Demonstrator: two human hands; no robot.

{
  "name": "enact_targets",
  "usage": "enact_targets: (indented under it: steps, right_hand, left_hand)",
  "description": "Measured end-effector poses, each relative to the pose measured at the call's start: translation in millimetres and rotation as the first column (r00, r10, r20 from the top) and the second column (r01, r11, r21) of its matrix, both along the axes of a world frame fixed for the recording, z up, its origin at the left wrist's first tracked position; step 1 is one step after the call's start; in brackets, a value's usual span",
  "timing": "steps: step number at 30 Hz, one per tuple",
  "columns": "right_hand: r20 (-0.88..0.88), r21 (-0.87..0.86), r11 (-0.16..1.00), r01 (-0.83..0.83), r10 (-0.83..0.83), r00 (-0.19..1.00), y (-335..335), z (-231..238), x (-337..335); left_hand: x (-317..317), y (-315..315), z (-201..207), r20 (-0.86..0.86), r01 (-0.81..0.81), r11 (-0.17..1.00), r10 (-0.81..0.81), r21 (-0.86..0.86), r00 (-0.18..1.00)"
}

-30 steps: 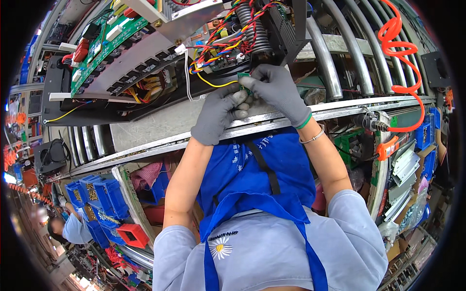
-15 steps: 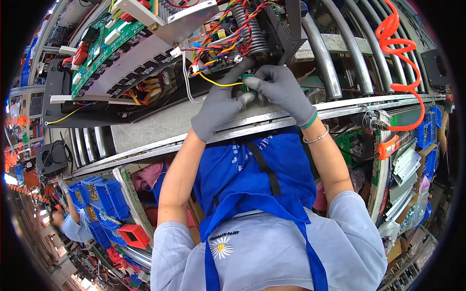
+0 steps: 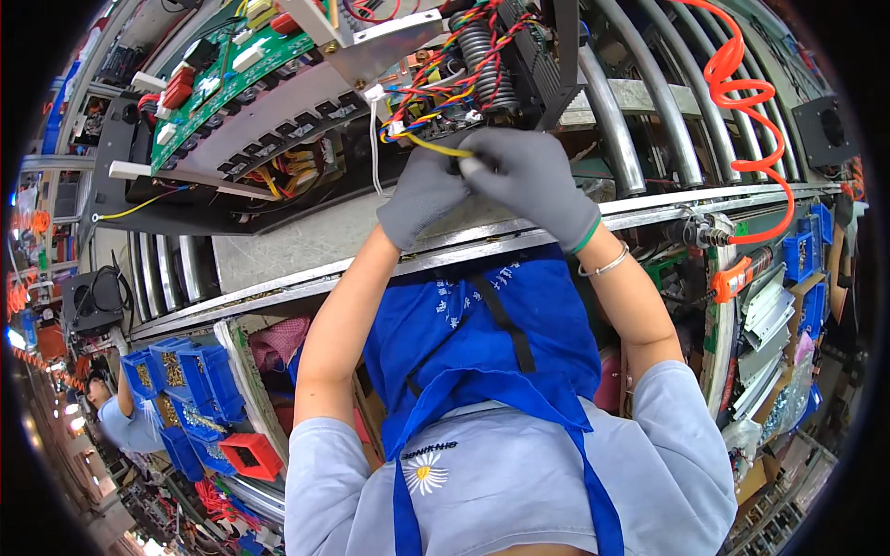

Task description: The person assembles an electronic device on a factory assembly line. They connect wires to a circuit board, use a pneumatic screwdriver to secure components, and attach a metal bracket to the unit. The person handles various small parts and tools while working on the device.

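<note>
Both my hands wear grey gloves and meet in front of an opened electronic unit, its black metal casing (image 3: 120, 199) lying on the work surface. My left hand (image 3: 425, 196) is closed, its fingertips tucked behind the right; what it holds is hidden. My right hand (image 3: 538, 176) is closed too, thumb and fingers pinched at the end of a yellow wire (image 3: 434, 146). That wire runs out of a colourful wire bundle (image 3: 445, 97) in the unit. Beside the bundle, a white connector (image 3: 375, 94) hangs on white leads. A green circuit board (image 3: 218, 93) stands at the unit's left.
Metal rollers (image 3: 612, 120) lie to the right, with a coiled orange air hose (image 3: 742, 102) above them. A metal rail (image 3: 482, 248) runs along the near edge. Blue bins (image 3: 199, 375) of small hardware and a red bin (image 3: 252, 456) stand lower left, near another person (image 3: 130, 422).
The small green board seen between my fingertips is now hidden by my hands. My right hand has turned inward over the left. The unit appears slightly shifted right in view.
</note>
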State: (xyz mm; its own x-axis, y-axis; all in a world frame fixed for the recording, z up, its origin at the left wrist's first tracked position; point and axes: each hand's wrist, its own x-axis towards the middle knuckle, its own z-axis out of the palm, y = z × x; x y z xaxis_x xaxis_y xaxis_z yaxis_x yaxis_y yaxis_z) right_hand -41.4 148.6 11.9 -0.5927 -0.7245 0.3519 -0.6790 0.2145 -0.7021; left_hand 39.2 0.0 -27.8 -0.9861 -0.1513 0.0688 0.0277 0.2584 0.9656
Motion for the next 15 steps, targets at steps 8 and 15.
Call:
enact_targets:
  steps: [8, 15]
  right_hand:
    - [0.549, -0.208, 0.975, 0.076, 0.052, 0.834, -2.3, 3.7, -3.2]
    - [0.84, -0.173, 0.953, 0.248, 0.011, 0.543, 85.7, 14.5, 48.8]
  left_hand:
    - [-16.2, -2.2, 1.9, -0.122, -0.167, 0.826, 0.119, -0.539, 0.985]
    - [-20.9, -11.1, -17.2, -0.113, -0.164, 0.89, 0.127, -0.426, 0.985]
